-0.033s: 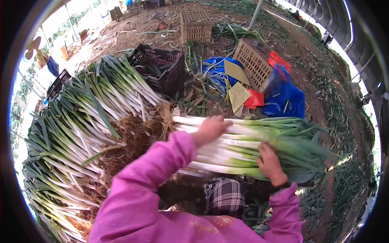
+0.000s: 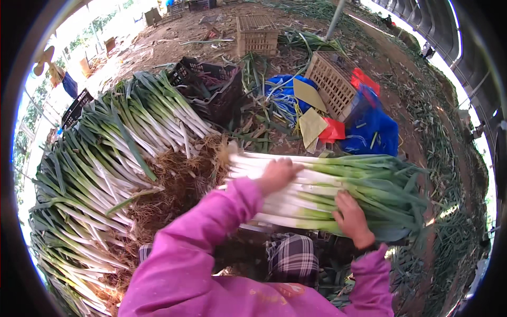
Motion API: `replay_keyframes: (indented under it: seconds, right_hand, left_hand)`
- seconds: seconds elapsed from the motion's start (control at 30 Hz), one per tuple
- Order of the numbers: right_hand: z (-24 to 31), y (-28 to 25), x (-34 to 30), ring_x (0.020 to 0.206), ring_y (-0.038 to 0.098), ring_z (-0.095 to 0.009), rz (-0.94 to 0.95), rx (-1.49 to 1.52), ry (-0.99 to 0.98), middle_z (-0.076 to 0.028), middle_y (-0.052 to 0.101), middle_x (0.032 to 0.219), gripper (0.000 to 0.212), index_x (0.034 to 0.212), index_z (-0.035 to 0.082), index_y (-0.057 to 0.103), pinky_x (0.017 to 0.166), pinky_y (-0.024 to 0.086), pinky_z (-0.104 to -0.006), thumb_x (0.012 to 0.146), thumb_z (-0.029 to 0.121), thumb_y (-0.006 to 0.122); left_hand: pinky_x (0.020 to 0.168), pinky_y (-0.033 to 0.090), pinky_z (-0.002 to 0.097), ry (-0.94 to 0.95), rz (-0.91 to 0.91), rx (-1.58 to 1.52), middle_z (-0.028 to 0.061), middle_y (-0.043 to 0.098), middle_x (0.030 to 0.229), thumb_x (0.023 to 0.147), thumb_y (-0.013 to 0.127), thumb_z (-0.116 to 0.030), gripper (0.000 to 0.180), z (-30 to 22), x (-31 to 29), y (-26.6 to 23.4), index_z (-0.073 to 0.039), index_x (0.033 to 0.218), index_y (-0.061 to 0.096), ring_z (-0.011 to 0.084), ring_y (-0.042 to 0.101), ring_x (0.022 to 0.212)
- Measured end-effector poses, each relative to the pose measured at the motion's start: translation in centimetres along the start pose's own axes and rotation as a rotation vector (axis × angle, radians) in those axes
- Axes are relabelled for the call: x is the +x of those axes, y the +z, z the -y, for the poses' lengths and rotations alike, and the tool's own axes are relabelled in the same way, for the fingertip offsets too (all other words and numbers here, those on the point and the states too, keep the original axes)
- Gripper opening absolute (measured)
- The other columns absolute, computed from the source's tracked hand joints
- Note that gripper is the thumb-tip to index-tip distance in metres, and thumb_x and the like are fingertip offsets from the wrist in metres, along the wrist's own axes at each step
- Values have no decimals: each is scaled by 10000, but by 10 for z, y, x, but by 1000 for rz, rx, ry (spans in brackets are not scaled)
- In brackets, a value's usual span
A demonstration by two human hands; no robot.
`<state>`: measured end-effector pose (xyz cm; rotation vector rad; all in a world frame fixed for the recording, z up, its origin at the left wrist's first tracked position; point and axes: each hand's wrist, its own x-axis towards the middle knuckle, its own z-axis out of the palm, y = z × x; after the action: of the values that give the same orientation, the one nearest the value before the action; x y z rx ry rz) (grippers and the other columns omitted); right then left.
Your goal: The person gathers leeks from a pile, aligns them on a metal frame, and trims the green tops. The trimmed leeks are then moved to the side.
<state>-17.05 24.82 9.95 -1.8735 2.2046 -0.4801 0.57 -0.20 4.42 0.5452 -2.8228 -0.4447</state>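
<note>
A thick layer of leeks [image 2: 311,193] lies crosswise in front of me, white shanks to the left and green leaves to the right. My left hand [image 2: 279,175] is over the white shanks; it is slightly blurred and its fingers are partly hidden. Lying on the green part, my right hand [image 2: 353,217] has its fingers stretched out and touches the leaves. Left of these, a long curved heap of untrimmed leeks [image 2: 100,174] has its roots [image 2: 166,182] toward me.
A dark crate [image 2: 211,95] stands behind the heap. Farther back are a tan crate [image 2: 257,38] and a tilted tan crate [image 2: 330,84]. Blue sheeting [image 2: 375,129], red pieces [image 2: 331,130] and yellowish sheets [image 2: 311,127] lie beyond the leeks. Leaf scraps [image 2: 449,248] cover the ground at right.
A leek blurred by motion over the layer has come to rest among the others. My left hand has shifted slightly down; my right hand stays nearly in place.
</note>
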Motion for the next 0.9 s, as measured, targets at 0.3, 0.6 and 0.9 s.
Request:
replay_keyframes:
  seconds: [0.3,0.6,0.9]
  right_hand:
    - [-27,-37,70,1332,347,-367,-52,-516,93,-164,398,1436,621,1349,103,483,1069,272,-556,801,332,664]
    - [-23,-14,55,1408,196,-374,199,-512,266,-173,218,1530,1040,1477,109,266,1113,187,-536,636,429,787]
    - [-17,-13,59,1419,160,-385,204,-576,315,-183,158,1554,1113,1480,102,255,1118,162,-545,583,451,814]
  left_hand:
    - [795,460,429,-56,-225,-283,108,596,951,842,635,-229,360,33,-2,42,-225,1202,633,307,576,903]
    - [801,477,371,-255,-397,-143,105,632,905,839,656,-210,138,154,-53,-35,-128,936,709,275,602,923]
    - [907,458,414,-866,-213,68,146,608,1113,845,565,-201,314,345,-86,-1,-79,1127,630,344,548,1089]
